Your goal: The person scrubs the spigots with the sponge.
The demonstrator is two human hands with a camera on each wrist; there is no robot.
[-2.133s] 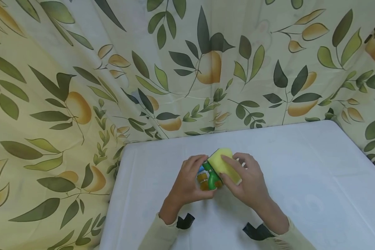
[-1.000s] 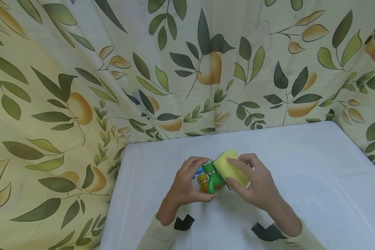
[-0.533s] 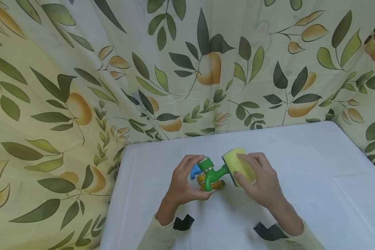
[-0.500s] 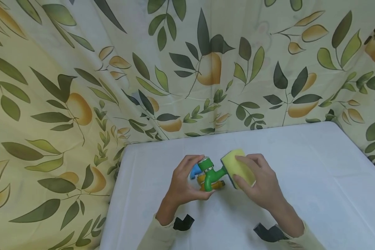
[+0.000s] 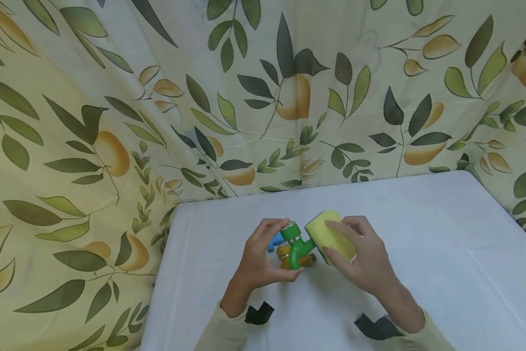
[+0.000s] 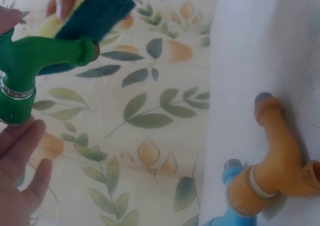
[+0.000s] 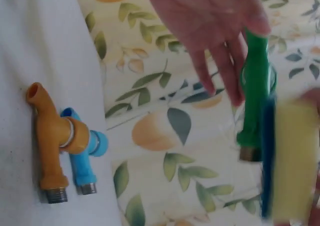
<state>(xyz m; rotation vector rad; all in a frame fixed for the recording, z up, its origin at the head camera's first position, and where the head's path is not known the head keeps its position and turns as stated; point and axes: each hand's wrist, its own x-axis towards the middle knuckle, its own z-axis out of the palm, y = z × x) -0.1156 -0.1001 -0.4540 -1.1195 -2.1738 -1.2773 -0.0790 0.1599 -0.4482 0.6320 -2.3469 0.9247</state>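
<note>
Between thumb and fingertips, my left hand (image 5: 257,259) pinches a green plastic tap (image 5: 299,250) above the table. My right hand (image 5: 368,256) grips a yellow sponge (image 5: 330,235) with a dark scouring layer (image 6: 102,15). In the head view the sponge covers the far end of the tap's threaded arm. The left wrist view shows the scouring side lying against or just behind that arm. An orange tap (image 7: 49,136) and a blue tap (image 7: 82,171) lie side by side on the table, beneath the held tap.
The white-covered table (image 5: 420,234) extends to both sides and behind the hands. A leaf-and-fruit patterned curtain (image 5: 263,97) hangs along its back and left edges. Black straps (image 5: 259,313) sit at both wrists.
The sponge slid rightward along the green tap's arm, baring more of it, then came slightly back left. The tap turned a little in the left hand. The other taps stayed put.
</note>
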